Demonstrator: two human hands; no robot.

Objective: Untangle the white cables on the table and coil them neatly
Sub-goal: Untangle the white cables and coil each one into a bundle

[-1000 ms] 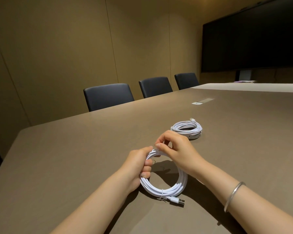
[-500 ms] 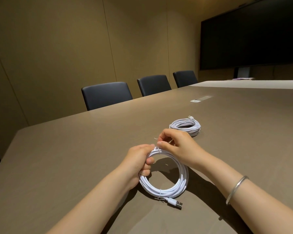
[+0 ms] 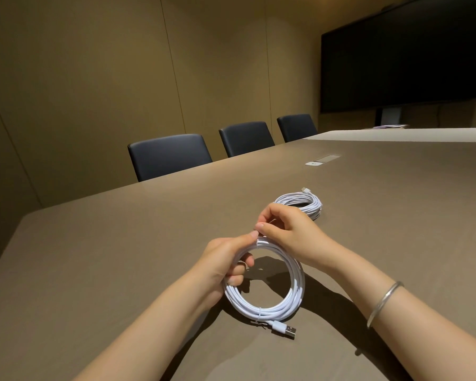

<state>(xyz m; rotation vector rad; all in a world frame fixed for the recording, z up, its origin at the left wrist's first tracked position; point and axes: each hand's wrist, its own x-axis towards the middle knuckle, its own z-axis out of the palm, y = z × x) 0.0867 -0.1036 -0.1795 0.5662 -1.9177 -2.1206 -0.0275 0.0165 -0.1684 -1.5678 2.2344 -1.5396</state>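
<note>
White coiled cable (image 3: 270, 303) held tilted above table (image 3: 121, 257), USB plug (image 3: 285, 330) at bottom; gripped by left hand (image 3: 226, 262), pinched at top by right hand (image 3: 289, 232). 2nd coil (image 3: 302, 203) lies beyond.

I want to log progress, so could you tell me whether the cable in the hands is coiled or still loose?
Coiled: the held cable forms a neat ring of stacked loops, bound by a thin tie near its USB plug.

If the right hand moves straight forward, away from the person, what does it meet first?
Probably the second coiled cable, lying on the table just beyond the right hand; depth is hard to judge.
</note>
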